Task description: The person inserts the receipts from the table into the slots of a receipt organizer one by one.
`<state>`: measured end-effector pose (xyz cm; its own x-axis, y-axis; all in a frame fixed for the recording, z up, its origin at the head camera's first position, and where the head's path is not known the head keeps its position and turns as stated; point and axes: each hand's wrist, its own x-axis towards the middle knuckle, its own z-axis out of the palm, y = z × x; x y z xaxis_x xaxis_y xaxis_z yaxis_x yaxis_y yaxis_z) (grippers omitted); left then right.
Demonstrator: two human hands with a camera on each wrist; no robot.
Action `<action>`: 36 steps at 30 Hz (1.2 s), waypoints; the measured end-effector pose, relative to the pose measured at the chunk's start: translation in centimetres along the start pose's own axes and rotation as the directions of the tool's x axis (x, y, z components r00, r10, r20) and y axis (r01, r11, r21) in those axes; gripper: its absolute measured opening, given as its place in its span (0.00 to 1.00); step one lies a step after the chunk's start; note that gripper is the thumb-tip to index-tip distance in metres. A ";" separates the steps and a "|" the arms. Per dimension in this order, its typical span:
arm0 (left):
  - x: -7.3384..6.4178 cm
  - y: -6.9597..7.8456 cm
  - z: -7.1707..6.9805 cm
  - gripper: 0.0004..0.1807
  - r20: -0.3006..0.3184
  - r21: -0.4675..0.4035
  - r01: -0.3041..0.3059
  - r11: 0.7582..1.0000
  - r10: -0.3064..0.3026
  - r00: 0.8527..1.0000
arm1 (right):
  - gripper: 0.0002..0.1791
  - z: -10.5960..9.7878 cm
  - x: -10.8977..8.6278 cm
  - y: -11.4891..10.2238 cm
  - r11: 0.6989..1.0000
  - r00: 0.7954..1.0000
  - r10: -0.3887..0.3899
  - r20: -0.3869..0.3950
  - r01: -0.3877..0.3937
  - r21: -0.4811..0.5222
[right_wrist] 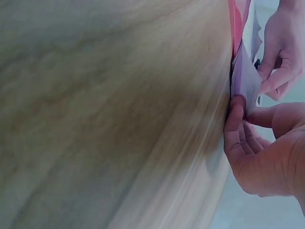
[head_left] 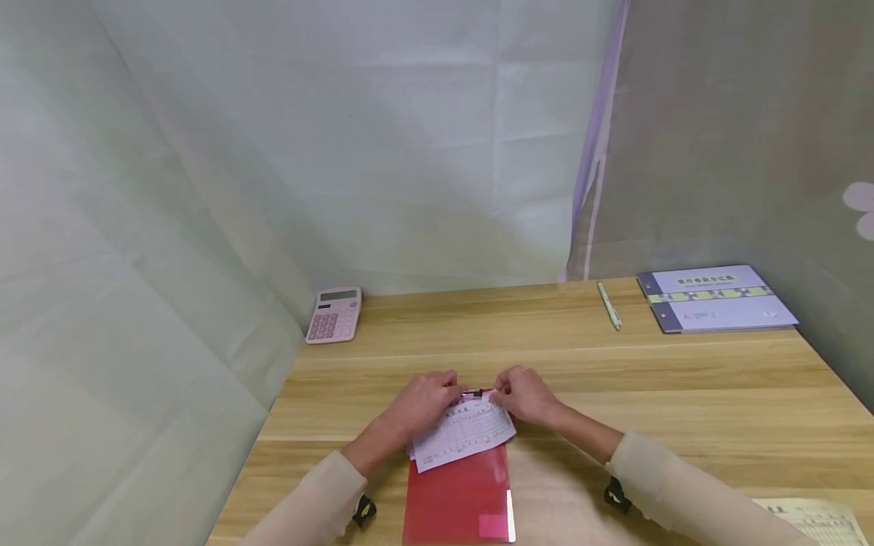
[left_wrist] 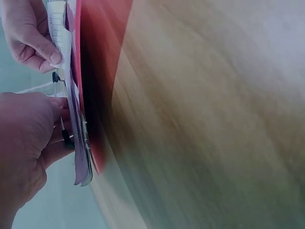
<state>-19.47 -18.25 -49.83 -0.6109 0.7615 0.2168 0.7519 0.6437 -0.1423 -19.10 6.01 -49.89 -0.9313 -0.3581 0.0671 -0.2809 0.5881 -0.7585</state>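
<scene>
Your left hand [head_left: 425,403] grips clip [head_left: 473,393] atop red clipboard [head_left: 456,493]; your right hand [head_left: 524,394] pinches printed slips [head_left: 466,434] overlying clipboard's upper part, near top-right corner.

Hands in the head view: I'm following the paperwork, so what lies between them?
Between the left hand and right hand lie the clip and the upper part of the top slip, as the head view shows.

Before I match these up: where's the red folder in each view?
Head: red folder at bottom centre, flat face showing.
Left wrist: folder at upper left, nearly edge-on.
Right wrist: folder at the top right, only a narrow strip.
Shared landmark: the papers on it.
</scene>
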 end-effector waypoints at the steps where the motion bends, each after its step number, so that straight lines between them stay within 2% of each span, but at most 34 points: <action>1: 0.0 0.1 0.0 0.11 0.003 0.000 0.007 1.000 -0.007 1.000 | 0.11 0.0 0.0 0.0 1.000 1.000 0.000 -0.005 0.000 -0.004; 8: -0.1 0.3 -0.1 0.12 -0.017 0.009 0.002 1.000 -0.002 1.000 | 0.11 0.6 0.1 0.0 1.000 0.998 -0.004 -0.064 0.002 -0.030; 16: -0.2 0.4 0.2 0.10 -0.036 0.055 -0.012 0.998 0.014 0.999 | 0.09 0.8 0.1 -0.1 1.000 0.996 0.027 -0.089 -0.028 -0.013; 23: -0.3 0.6 0.3 0.09 -0.049 0.065 -0.016 0.998 0.019 0.999 | 0.09 0.9 0.1 -0.1 0.998 0.993 0.023 -0.115 -0.029 -0.051; 29: -0.2 0.8 0.0 0.11 -0.007 0.080 0.009 0.997 -0.008 1.000 | 0.08 0.6 0.0 -0.2 0.999 0.995 0.026 -0.099 -0.030 -0.038; 32: -0.2 0.9 0.0 0.12 0.001 0.090 0.011 0.996 -0.011 1.000 | 0.08 0.3 0.1 -0.3 0.999 0.998 0.047 -0.045 -0.046 0.013; 36: -0.2 0.9 0.1 0.12 -0.009 0.095 0.004 0.995 -0.003 1.000 | 0.05 -0.4 0.2 -0.4 0.997 0.997 0.078 -0.005 -0.078 0.016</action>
<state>-18.67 -17.81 -50.12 -0.6108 0.7590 0.2255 0.7228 0.6507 -0.2327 -19.30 5.98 -49.33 -0.9515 -0.3074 0.0114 -0.2039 0.6026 -0.7715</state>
